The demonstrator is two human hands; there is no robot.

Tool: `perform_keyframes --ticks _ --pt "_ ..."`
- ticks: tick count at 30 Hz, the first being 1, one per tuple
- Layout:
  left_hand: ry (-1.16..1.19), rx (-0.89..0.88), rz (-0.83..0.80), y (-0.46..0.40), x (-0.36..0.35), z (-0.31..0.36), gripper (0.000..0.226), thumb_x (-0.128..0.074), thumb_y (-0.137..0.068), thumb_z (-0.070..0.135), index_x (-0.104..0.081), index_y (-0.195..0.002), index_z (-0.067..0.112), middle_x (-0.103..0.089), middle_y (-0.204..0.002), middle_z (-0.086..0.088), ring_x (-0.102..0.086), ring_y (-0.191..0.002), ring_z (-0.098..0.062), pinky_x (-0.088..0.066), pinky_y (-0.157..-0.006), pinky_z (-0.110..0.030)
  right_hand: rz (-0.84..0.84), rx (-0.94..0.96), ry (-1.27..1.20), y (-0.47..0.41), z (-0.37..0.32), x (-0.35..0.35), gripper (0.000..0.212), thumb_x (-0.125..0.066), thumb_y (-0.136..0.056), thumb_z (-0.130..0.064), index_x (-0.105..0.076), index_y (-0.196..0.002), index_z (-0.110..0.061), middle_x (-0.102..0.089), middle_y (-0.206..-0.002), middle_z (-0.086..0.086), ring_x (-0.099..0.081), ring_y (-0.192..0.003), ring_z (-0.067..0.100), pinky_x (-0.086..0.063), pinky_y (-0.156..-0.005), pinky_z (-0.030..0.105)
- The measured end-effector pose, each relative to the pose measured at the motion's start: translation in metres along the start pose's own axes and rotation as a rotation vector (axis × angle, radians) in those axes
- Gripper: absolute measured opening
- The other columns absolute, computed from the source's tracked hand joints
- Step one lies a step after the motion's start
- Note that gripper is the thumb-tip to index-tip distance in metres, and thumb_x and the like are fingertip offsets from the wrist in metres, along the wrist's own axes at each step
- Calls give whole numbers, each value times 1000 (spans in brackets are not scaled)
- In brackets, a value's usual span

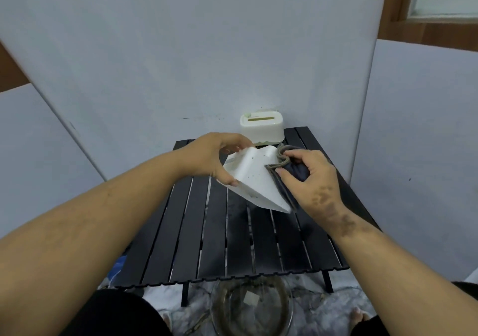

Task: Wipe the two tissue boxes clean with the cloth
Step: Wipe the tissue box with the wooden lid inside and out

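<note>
Left hand (pixel 214 158) gripping tilted white speckled tissue box (pixel 254 177) above black slatted table (pixel 232 237) | right hand (pixel 309 177) pinching dark grey cloth (pixel 289 170) against box | second cream tissue box (pixel 261 128) upright at table's far edge

White speckled tissue box (pixel 254 177) tilted above table, dark cloth (pixel 289 172) against it, cream box (pixel 261 128) upright behind

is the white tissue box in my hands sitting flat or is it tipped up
Tipped. The left hand holds the white tissue box off the black table, one corner pointing down, while the right hand presses the cloth against it.
</note>
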State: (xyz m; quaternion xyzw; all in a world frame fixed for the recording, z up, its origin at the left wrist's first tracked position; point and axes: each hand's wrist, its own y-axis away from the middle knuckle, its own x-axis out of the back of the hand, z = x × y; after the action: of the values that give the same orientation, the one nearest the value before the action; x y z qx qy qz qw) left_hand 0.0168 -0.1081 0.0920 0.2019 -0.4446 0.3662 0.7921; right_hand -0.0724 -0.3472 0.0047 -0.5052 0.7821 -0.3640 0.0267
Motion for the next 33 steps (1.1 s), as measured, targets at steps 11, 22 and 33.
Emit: perform_keyframes --ticks 11,22,33 --pt "222 81 436 51 -57 -14 76 -97 -61 25 -63 -126 45 -65 -122 19 -60 -116 -4 -53 -101 -31 -190 200 190 -2 12 -42 43 -50 -98 -32 -59 -137 -18 -53 -144 -10 -32 -146 22 -27 -120 49" --pt "417 148 676 64 -92 -29 81 -97 -58 31 -63 -131 38 -64 -123 20 -60 -112 -2 -53 -92 -22 -312 178 76 -9 9 -56 44 -48 -97 -34 -55 -139 -23 -45 -144 -22 -22 -150 18 -22 -123 45" --pt "484 173 785 67 -102 -34 81 -99 -62 25 -62 -134 29 -63 -123 17 -60 -107 -3 -54 -86 -17 -287 168 -28 -14 -2 -68 40 -58 -89 -23 -66 -129 -19 -58 -135 -15 -37 -134 -11 -33 -118 32"
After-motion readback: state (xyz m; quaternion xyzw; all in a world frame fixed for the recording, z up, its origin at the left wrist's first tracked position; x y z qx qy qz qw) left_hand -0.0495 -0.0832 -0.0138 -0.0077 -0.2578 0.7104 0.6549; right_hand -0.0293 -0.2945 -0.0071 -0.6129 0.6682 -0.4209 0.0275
